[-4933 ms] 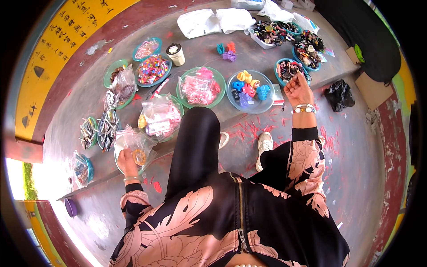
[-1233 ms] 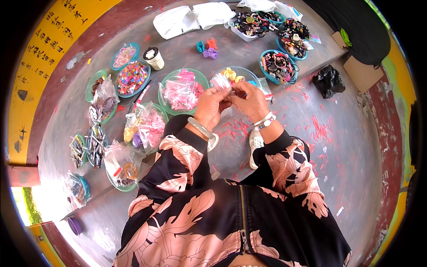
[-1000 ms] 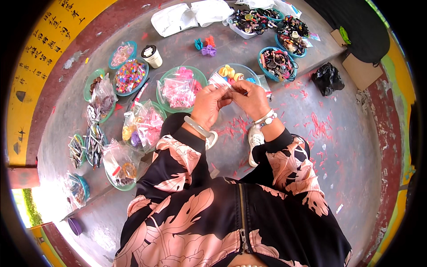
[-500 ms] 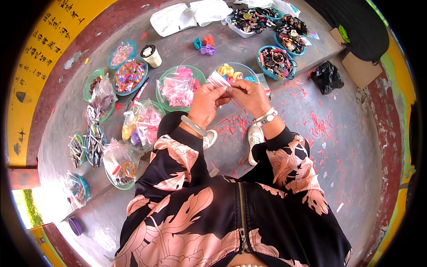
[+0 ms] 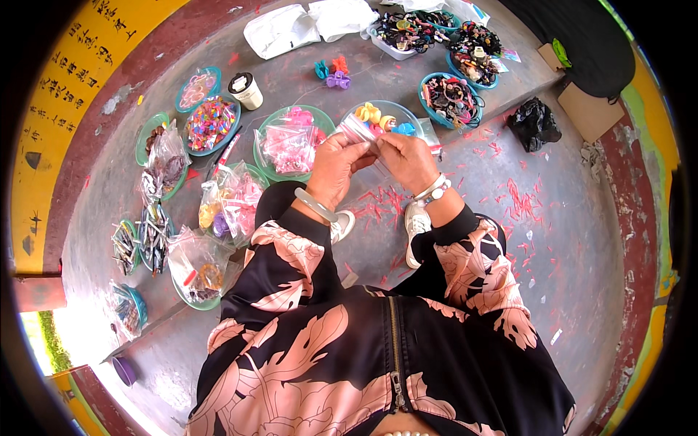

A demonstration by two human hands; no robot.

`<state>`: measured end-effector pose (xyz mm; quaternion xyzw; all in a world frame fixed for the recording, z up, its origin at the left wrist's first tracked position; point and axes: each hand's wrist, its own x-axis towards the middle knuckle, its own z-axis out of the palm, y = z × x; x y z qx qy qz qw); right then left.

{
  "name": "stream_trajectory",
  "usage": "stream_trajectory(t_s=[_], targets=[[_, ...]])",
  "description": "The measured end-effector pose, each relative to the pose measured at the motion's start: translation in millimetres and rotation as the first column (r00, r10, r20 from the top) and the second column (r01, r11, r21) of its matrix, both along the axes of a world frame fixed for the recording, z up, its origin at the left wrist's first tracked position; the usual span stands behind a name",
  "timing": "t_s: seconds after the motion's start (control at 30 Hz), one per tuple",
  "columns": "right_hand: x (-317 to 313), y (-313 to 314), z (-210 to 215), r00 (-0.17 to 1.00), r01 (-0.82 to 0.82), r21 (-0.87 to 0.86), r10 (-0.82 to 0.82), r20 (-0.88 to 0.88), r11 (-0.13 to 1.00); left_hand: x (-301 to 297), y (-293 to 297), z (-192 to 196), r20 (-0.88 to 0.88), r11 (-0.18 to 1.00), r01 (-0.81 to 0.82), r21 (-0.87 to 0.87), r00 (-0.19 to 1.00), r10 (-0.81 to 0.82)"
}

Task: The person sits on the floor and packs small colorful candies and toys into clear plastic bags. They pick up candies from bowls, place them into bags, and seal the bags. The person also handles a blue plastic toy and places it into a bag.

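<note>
Both my hands meet in front of me at a small clear zip bag (image 5: pixel 357 129) with pinkish stripes. My left hand (image 5: pixel 333 168) pinches its near edge between thumb and fingers. On the other side my right hand (image 5: pixel 411 161) is closed on the bag's right edge, fingertips close to the left thumb. What the bag contains is hard to make out. Just beyond it stands a clear bowl (image 5: pixel 417 120) of yellow, orange and blue hair claw clips. Left of my left hand, a green bowl (image 5: pixel 259 161) holds bagged pink pieces.
Several bowls of small goods stand at the left, including a blue bowl of colourful pieces (image 5: pixel 212 125). A cup (image 5: pixel 246 91) stands behind them. Hair ties fill blue bowls (image 5: pixel 452 102) at the far right, near a black plastic bag (image 5: pixel 534 124). Red scraps (image 5: pixel 523 203) litter the floor.
The bag's striped top has shifted slightly and my right fingers have moved a little along its edge. Both hands keep hold of it; the bowls stay where they were.
</note>
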<state>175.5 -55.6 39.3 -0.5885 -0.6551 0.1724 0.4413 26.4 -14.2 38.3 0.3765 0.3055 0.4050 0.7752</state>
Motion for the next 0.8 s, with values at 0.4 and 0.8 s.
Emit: stream_trajectory(t_s=[0.4, 0.8], targets=[[1.0, 0.1, 3.9, 0.997, 0.009, -0.080, -0.015, -0.079, 0.997, -2.4, 1.1, -1.2, 0.003, 0.999, 0.033, -0.009, 0.999, -0.033], [6.5, 3.2, -1.3, 0.936, -0.069, -0.237, -0.019, -0.351, 0.969, -2.4, 4.5, -18.1, -0.067, 0.999, 0.006, 0.039, 0.998, -0.004]])
